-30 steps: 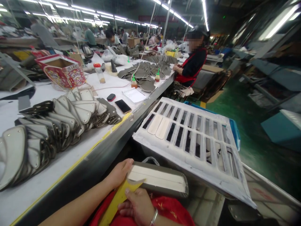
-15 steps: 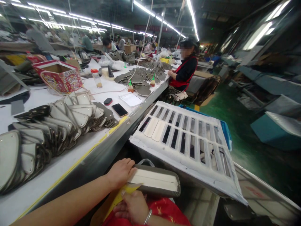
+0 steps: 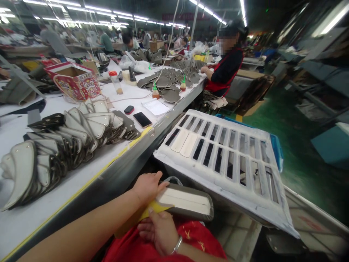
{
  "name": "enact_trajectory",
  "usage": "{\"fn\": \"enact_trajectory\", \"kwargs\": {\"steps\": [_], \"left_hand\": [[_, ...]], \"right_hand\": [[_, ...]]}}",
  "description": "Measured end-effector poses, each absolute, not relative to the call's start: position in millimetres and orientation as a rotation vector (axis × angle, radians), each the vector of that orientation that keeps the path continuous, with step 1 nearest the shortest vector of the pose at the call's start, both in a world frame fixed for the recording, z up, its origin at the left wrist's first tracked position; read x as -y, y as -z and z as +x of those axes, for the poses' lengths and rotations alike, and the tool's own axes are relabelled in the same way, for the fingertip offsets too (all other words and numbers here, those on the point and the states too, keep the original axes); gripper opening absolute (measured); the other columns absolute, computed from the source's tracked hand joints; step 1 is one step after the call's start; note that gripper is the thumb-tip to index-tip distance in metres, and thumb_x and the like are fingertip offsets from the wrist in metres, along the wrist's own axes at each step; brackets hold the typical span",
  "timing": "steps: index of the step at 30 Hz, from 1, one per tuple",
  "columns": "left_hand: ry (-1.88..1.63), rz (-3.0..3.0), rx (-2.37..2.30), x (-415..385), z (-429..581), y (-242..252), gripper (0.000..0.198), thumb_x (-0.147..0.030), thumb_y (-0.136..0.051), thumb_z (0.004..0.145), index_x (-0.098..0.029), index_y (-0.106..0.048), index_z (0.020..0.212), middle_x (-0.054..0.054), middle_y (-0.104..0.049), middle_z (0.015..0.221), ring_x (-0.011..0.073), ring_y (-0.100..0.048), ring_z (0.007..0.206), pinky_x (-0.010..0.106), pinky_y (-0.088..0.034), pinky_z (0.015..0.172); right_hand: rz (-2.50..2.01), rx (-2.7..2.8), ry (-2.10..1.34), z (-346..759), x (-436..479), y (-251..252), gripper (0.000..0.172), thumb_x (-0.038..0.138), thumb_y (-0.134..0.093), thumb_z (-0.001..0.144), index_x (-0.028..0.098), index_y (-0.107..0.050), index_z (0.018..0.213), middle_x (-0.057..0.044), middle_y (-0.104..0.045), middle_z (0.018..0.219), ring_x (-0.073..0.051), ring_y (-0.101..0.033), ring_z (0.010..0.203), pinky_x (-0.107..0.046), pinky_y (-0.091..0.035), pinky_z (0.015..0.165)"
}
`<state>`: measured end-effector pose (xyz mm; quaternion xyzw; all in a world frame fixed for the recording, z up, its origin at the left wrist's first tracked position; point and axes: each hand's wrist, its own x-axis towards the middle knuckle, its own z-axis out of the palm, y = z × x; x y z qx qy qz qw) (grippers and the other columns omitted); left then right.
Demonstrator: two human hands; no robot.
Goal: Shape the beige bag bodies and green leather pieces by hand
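A grey-covered block (image 3: pixel 188 200) with a cream strip along its top, split by a dark line, lies across my lap area. My left hand (image 3: pixel 148 187) is at the block's left end, thumb and forefinger stretched apart, the other fingers partly hidden. Below it, my right hand (image 3: pixel 162 229) pinches the edge of a yellow sheet (image 3: pixel 159 207) between thumb and fingers. The sheet's pointed corner reaches over the block's near left side. How far it runs under my left forearm is hidden.
A white slatted rack (image 3: pixel 229 156) on my right carries two cream strips. On the table at left are a row of stacked grey-white pieces (image 3: pixel 73 134), a phone (image 3: pixel 142 119), a notepad (image 3: pixel 156 107), glue bottles and a red patterned box (image 3: pixel 75 82). A co-worker (image 3: pixel 226 69) sits farther along.
My view has shifted a little. My left thumb and forefinger have spread and lifted from the block's end. My right hand keeps its pinch on the yellow sheet.
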<state>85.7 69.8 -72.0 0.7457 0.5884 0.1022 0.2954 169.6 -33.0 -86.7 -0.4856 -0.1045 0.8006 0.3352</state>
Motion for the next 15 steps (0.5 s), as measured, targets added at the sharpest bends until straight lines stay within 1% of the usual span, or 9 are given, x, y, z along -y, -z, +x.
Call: {"fn": "enact_trajectory", "kwargs": {"steps": [2,4,7,8,9,10,12,14,15], "left_hand": [[-0.383,1.864,-1.554,-69,88,72,0.061,-0.069,-0.048,0.070,-0.017,-0.056,0.101,0.014,-0.062,0.086,0.0360,-0.053,0.097,0.046,-0.031,0.089],[-0.497,1.714,-1.506,-70,83,71,0.067,-0.071,-0.047,0.069,-0.018,-0.054,0.110,0.013,-0.064,0.089,0.0337,-0.054,0.098,0.045,-0.033,0.090],[-0.650,1.422,-1.399,-72,61,70,0.073,-0.069,-0.017,0.081,-0.016,-0.045,0.123,0.013,-0.065,0.100,0.0261,-0.059,0.096,0.040,-0.041,0.087],[-0.691,1.321,-1.363,-70,50,71,0.075,-0.066,-0.009,0.083,-0.014,-0.042,0.126,0.014,-0.063,0.107,0.0246,-0.059,0.099,0.039,-0.043,0.086],[-0.726,1.227,-1.330,-67,39,73,0.075,-0.064,-0.005,0.084,-0.014,-0.040,0.127,0.015,-0.060,0.115,0.0242,-0.058,0.103,0.039,-0.044,0.086],[-0.754,1.146,-1.300,-63,29,76,0.074,-0.064,-0.007,0.084,-0.014,-0.040,0.128,0.015,-0.057,0.121,0.0244,-0.055,0.108,0.039,-0.044,0.087],[-0.794,1.023,-1.240,-49,14,85,0.068,-0.063,-0.018,0.085,-0.016,-0.042,0.128,0.013,-0.053,0.128,0.0246,-0.050,0.115,0.040,-0.043,0.091],[-0.829,0.899,-1.130,-33,9,95,0.059,-0.058,-0.033,0.085,-0.017,-0.046,0.125,0.010,-0.051,0.130,0.0246,-0.047,0.119,0.038,-0.039,0.096],[-0.853,0.831,-1.065,-26,9,100,0.056,-0.055,-0.041,0.083,-0.018,-0.047,0.125,0.009,-0.051,0.130,0.0248,-0.046,0.120,0.038,-0.037,0.099]], "right_hand": [[-1.319,0.210,-2.016,172,36,83,0.047,0.054,-0.070,0.058,0.013,-0.052,0.071,-0.003,-0.059,0.058,-0.011,-0.058,0.047,-0.019,-0.044,0.041],[-1.375,0.273,-1.981,179,38,80,0.052,0.058,-0.071,0.053,0.012,-0.052,0.069,-0.004,-0.059,0.056,-0.012,-0.055,0.042,-0.020,-0.041,0.037],[-1.400,0.539,-1.874,200,41,75,0.055,0.063,-0.066,0.056,0.011,-0.054,0.067,-0.005,-0.058,0.053,-0.012,-0.052,0.038,-0.022,-0.039,0.036],[-1.397,0.618,-1.797,210,41,72,0.053,0.062,-0.065,0.059,0.010,-0.055,0.068,-0.006,-0.058,0.053,-0.012,-0.052,0.039,-0.022,-0.040,0.038],[-1.387,0.657,-1.715,219,40,69,0.050,0.059,-0.064,0.063,0.010,-0.056,0.070,-0.006,-0.060,0.055,-0.013,-0.053,0.041,-0.023,-0.041,0.041],[-1.367,0.655,-1.643,227,39,65,0.046,0.055,-0.063,0.066,0.011,-0.058,0.074,-0.007,-0.062,0.060,-0.015,-0.055,0.046,-0.025,-0.044,0.045],[-1.306,0.566,-1.535,239,31,55,0.037,0.047,-0.063,0.071,0.014,-0.059,0.086,-0.009,-0.065,0.077,-0.019,-0.061,0.064,-0.027,-0.049,0.057],[-1.202,0.456,-1.475,240,16,44,0.037,0.041,-0.063,0.073,0.018,-0.055,0.101,-0.009,-0.064,0.095,-0.023,-0.061,0.084,-0.032,-0.051,0.069],[-1.146,0.424,-1.456,237,6,39,0.040,0.039,-0.063,0.073,0.020,-0.052,0.106,-0.008,-0.062,0.100,-0.024,-0.060,0.089,-0.035,-0.051,0.073]]}}
